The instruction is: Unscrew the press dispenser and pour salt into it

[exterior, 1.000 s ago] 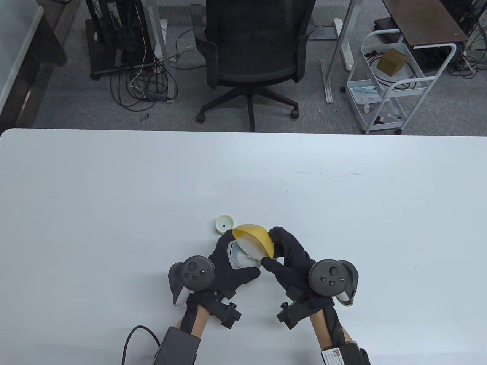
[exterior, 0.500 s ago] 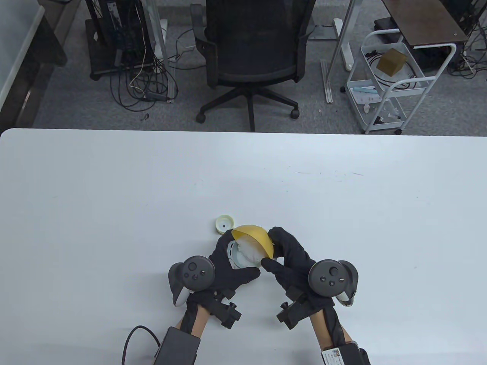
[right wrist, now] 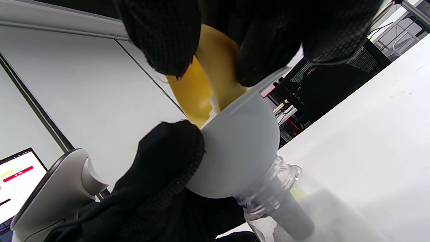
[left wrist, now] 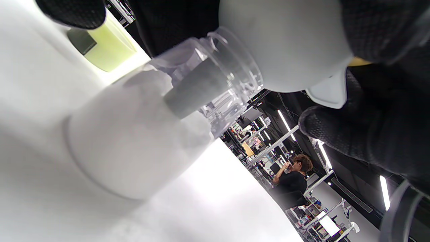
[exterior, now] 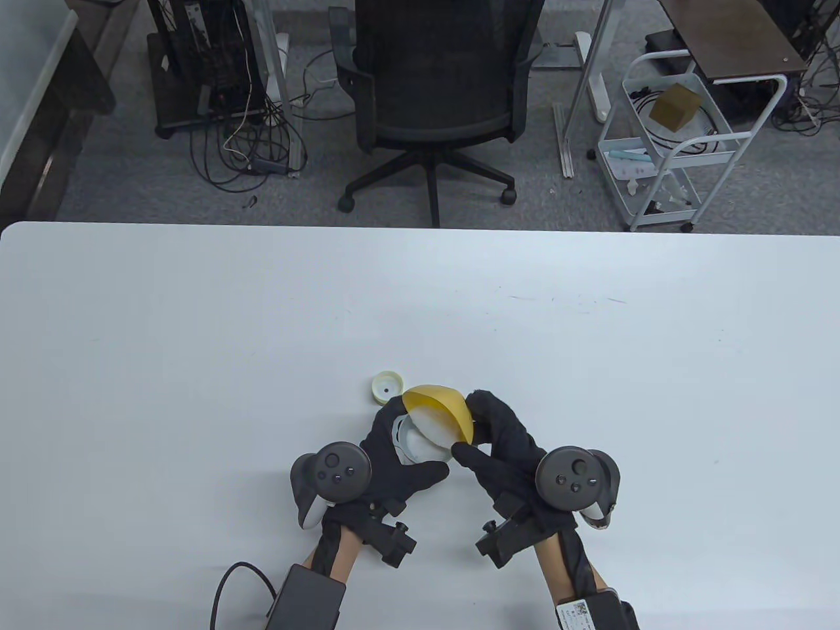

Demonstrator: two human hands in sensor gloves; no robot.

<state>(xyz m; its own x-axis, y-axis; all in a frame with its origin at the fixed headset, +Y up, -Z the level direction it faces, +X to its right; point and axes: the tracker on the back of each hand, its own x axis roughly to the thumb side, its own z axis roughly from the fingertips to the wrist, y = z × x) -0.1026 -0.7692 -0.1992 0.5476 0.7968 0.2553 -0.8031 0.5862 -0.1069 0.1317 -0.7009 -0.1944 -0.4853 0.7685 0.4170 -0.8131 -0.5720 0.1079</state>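
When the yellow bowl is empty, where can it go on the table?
Right of the right hand, the table is bare to its edge; the far half is bare too. It is crowded around the funnel, the left hand, the yellow bowl and the yellow-green cap.

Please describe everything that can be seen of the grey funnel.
The funnel is pale grey and looks like smooth plastic, with a rounded bowl, a small rim tab and a darker spout. It stands with the spout inside the open neck of the clear dispenser bottle. The left hand holds its bowl; the tilted yellow bowl pours salt into it.
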